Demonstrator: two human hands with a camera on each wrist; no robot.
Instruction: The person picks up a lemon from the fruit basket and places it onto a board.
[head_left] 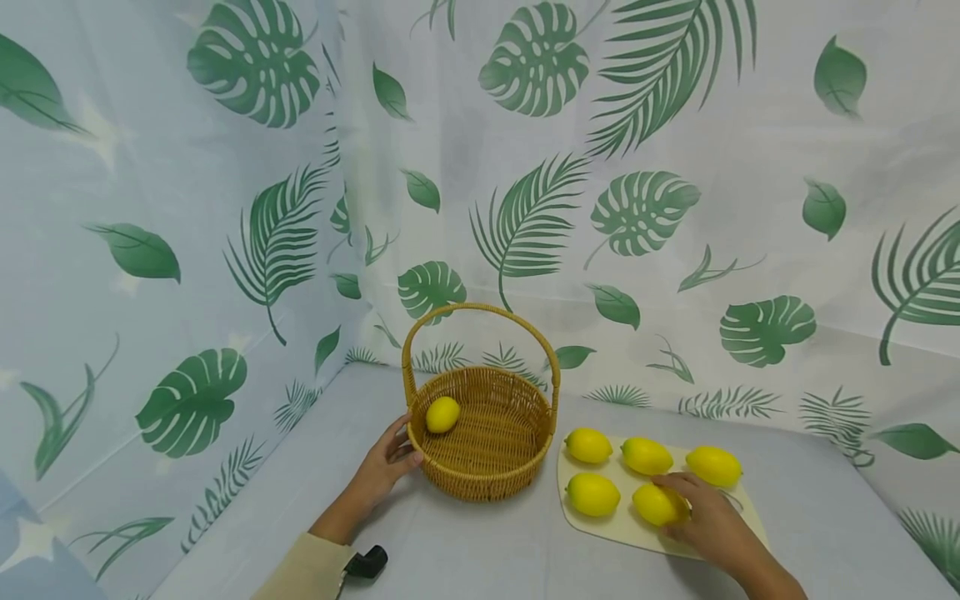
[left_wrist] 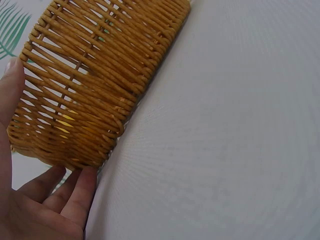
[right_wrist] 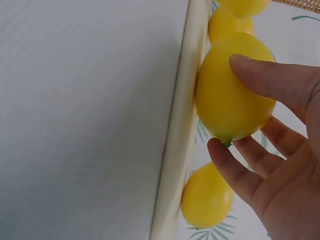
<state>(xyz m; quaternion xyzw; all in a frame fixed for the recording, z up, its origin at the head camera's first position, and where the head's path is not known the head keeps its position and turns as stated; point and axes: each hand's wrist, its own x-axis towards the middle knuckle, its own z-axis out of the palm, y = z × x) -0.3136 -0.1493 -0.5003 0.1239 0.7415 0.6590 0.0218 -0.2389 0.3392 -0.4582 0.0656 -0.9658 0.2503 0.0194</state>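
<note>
A round wicker basket [head_left: 480,487] with a tall arched handle stands on the table, one lemon [head_left: 443,415] inside at its left. My left hand [head_left: 381,468] holds the basket's left side, thumb and fingers spread against the weave [left_wrist: 95,90] in the left wrist view. At the right, my right hand [head_left: 708,518] grips a lemon [head_left: 654,505] at the front of a cream board [head_left: 622,532]. The right wrist view has the thumb on top of this lemon [right_wrist: 232,95] and the fingers around its stem end; it appears still against the board.
Several other lemons lie on the board, among them one at front left [head_left: 592,495] and one at back right [head_left: 714,466]. A pale cloth covers the table [head_left: 480,550]. Leaf-printed curtains [head_left: 525,233] rise behind and on the left.
</note>
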